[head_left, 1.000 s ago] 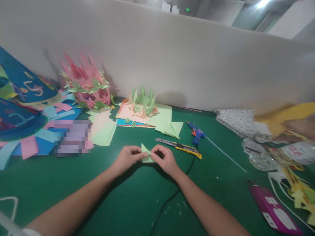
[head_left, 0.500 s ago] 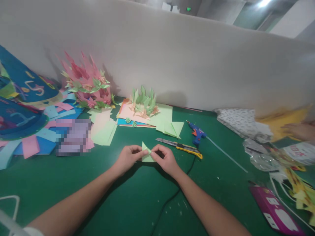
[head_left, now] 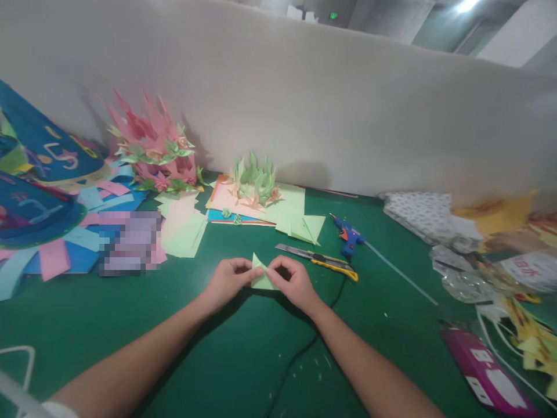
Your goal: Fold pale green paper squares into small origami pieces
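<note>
A small piece of light green paper (head_left: 263, 282), folded to a point at its top, is pinched between both hands just over the green table (head_left: 204, 360). My left hand (head_left: 230, 280) grips its left side with thumb and fingers closed. On the right side, my right hand (head_left: 292, 278) pinches the same paper, the two thumbs close together. Fingers hide part of the folds. Beyond my right hand lies a yellow utility knife (head_left: 333, 263) with its blade out. A blue hot glue gun (head_left: 348, 235) with a long glue stick rests behind it.
Green folded sheets (head_left: 307, 228) and a green paper crown (head_left: 255, 183) stand at the back, beside a pink crown (head_left: 152, 133). Blue cone hats (head_left: 56, 145) fill the left. A magenta power strip (head_left: 487, 371) lies right. Another person's hand (head_left: 513, 241) blurs near orange paper (head_left: 496, 217).
The green paper has shifted very slightly in my fingers, while both hands keep almost the same place. At the far right, the other person's hand and the orange paper have moved.
</note>
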Demonstrator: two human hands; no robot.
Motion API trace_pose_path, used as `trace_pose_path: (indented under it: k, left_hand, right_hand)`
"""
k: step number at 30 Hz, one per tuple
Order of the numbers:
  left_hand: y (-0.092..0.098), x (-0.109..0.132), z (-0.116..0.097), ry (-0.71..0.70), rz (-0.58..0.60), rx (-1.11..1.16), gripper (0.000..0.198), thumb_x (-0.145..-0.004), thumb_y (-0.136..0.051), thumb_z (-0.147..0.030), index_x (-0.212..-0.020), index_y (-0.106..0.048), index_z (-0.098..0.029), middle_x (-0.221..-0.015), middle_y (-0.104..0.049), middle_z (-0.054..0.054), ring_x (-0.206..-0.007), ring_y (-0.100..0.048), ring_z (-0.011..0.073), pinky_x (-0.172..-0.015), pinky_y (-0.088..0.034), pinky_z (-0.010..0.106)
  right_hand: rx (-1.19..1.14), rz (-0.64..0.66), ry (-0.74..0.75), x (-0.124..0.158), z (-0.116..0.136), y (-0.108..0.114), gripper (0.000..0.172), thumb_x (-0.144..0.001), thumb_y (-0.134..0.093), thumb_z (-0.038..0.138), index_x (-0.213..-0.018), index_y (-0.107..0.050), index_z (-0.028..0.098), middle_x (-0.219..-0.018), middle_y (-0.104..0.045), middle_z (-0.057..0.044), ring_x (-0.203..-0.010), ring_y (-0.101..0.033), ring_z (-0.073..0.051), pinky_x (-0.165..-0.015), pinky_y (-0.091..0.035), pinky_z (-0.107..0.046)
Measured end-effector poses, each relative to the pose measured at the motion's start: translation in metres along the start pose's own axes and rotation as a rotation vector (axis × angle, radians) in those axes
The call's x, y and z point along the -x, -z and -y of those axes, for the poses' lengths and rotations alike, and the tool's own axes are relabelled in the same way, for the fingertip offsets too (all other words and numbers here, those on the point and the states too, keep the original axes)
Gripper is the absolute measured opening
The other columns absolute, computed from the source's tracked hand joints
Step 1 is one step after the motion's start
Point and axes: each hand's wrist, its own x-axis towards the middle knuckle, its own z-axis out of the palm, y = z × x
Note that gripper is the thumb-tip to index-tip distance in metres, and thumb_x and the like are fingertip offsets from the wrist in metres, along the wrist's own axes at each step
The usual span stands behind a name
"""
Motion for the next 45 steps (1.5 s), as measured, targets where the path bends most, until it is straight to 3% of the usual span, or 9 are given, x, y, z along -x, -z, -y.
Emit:
trace_pose_path:
  k: [11, 16, 21, 26, 33, 40, 45]
  left_hand:
    - [-0.0008, -0.0006, -0.0011, -0.034, 0.052, 0.087, 0.030, -0.065, -0.062, -0.043, -0.065, -0.056, -0.013, -0.056, -0.049, -0.003, -0.051, -0.044, 0.0085, -0.050, -0.036, 0.020]
    - [-0.0016, -0.0003, -0.0025, -0.099, -0.011, 0.056, 0.028, -0.067, -0.061, -0.038, -0.057, -0.048, -0.015, -0.052, -0.043, -0.005, -0.050, -0.040, 0.0077, -0.049, -0.033, 0.020]
    - [-0.0031, -0.0015, -0.0015, -0.082, -0.025, 0.032, 0.025, -0.068, -0.059, -0.038, -0.061, -0.051, -0.015, -0.053, -0.046, -0.005, -0.051, -0.043, 0.0083, -0.050, -0.034, 0.020]
    - [-0.0026, -0.0050, -0.0005, -0.085, 0.040, 0.179, 0.031, -0.063, -0.067, -0.029, -0.084, -0.049, -0.016, -0.066, -0.056, -0.003, -0.059, -0.052, 0.0096, -0.055, -0.041, 0.021]
    - [-0.0052, -0.0023, -0.0021, -0.123, -0.039, 0.276, 0.036, -0.061, -0.068, -0.020, -0.076, -0.035, -0.020, -0.058, -0.045, -0.010, -0.050, -0.045, 0.0042, -0.049, -0.035, 0.016]
    - [-0.0040, 0.0017, 0.0000, -0.190, -0.081, 0.100, 0.033, -0.066, -0.063, -0.022, -0.076, -0.031, -0.021, -0.063, -0.043, -0.009, -0.050, -0.040, 0.0039, -0.047, -0.033, 0.016]
    - [-0.0064, 0.0041, 0.0020, -0.193, -0.023, -0.042, 0.031, -0.068, -0.061, -0.023, -0.077, -0.032, -0.021, -0.064, -0.044, -0.008, -0.052, -0.040, 0.0048, -0.048, -0.034, 0.016]
  right_hand:
    - [0.022, 0.035, 0.030, 0.0005, -0.0012, -0.0009, 0.014, -0.078, -0.051, 0.023, -0.066, -0.054, 0.017, -0.063, -0.052, 0.001, -0.059, -0.047, -0.011, -0.056, -0.039, -0.023]
    - [0.018, 0.063, 0.041, 0.0001, -0.0011, -0.0019, 0.013, -0.078, -0.052, 0.021, -0.065, -0.054, 0.017, -0.063, -0.053, 0.001, -0.060, -0.047, -0.011, -0.058, -0.039, -0.023]
    - [-0.109, 0.089, -0.052, -0.0019, -0.0023, -0.0005, 0.018, -0.077, -0.055, 0.028, -0.064, -0.054, 0.017, -0.060, -0.051, 0.002, -0.055, -0.046, -0.010, -0.052, -0.038, -0.021]
    - [-0.163, 0.046, -0.125, -0.0023, -0.0067, 0.0004, 0.019, -0.075, -0.057, 0.031, -0.063, -0.054, 0.016, -0.059, -0.051, 0.002, -0.052, -0.044, -0.009, -0.050, -0.036, -0.021]
    - [-0.229, 0.057, -0.161, -0.0030, -0.0073, 0.0010, 0.019, -0.075, -0.059, 0.031, -0.064, -0.055, 0.015, -0.057, -0.047, 0.003, -0.050, -0.040, -0.007, -0.048, -0.033, -0.020]
    - [-0.249, 0.092, -0.175, -0.0032, -0.0079, 0.0040, 0.019, -0.075, -0.059, 0.032, -0.067, -0.058, 0.015, -0.060, -0.050, 0.002, -0.054, -0.043, -0.009, -0.052, -0.035, -0.021]
    - [-0.216, 0.084, -0.156, -0.0031, -0.0066, 0.0004, 0.017, -0.072, -0.062, 0.031, -0.067, -0.056, 0.016, -0.061, -0.048, 0.003, -0.054, -0.041, -0.009, -0.051, -0.033, -0.021]
